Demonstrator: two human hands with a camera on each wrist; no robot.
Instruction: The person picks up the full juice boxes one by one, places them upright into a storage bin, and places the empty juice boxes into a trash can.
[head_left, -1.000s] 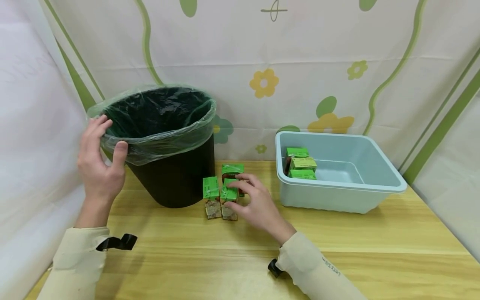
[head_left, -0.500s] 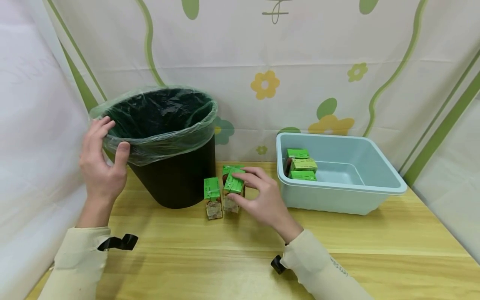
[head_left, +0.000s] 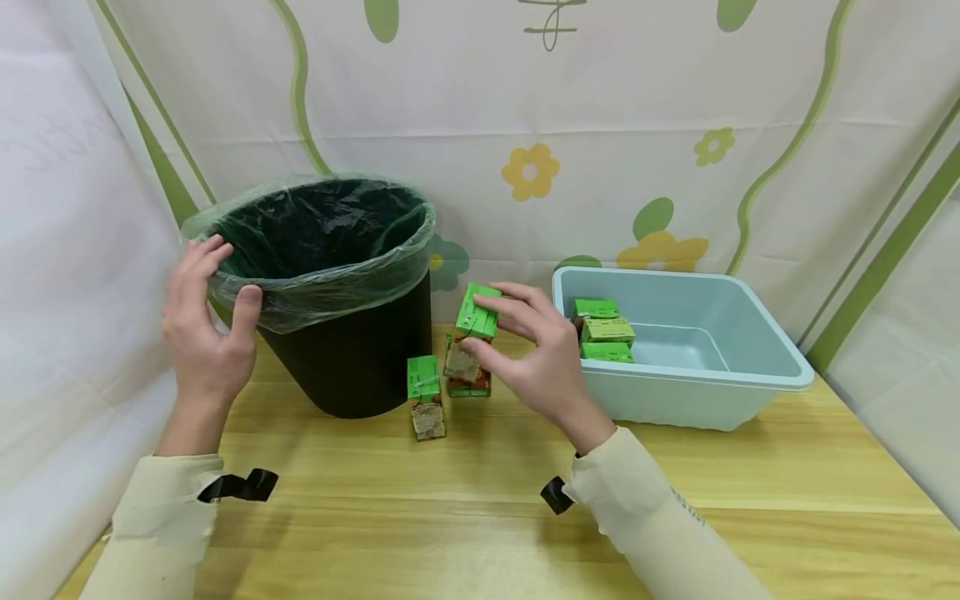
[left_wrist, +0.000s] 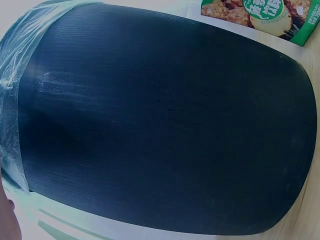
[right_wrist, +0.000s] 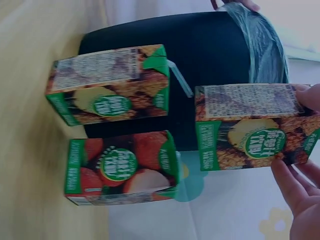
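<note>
Right hand (head_left: 546,354) is holding a juice carton (right_wrist: 245,132) by its upper end, fingers (right_wrist: 292,185) part-closed, carton width apart; thumb (head_left: 483,354) is pressing the text panel, other fingers are gripping from the opposite side. Green top is sitting up between the fingertips, lower part is sticking out below them. Carton is hanging clear of the table (head_left: 375,533), a little tilted in head view, just right of the bin (head_left: 360,358) and partly covering the red-fruit carton (right_wrist: 122,167), which is standing on the table behind and below it. Another carton (right_wrist: 110,90) is standing just beside the bin, clear straw-like piece poking out of its top; a gap is showing between these two. Left hand (head_left: 210,329) is touching the bin's left rim over the green liner (head_left: 337,296), fingers and thumb spread wide, no carton in it. Three more cartons (head_left: 606,329) are sitting at the left end of the pale blue tub (head_left: 675,404), well apart from the bin, right hand sitting between the two
</note>
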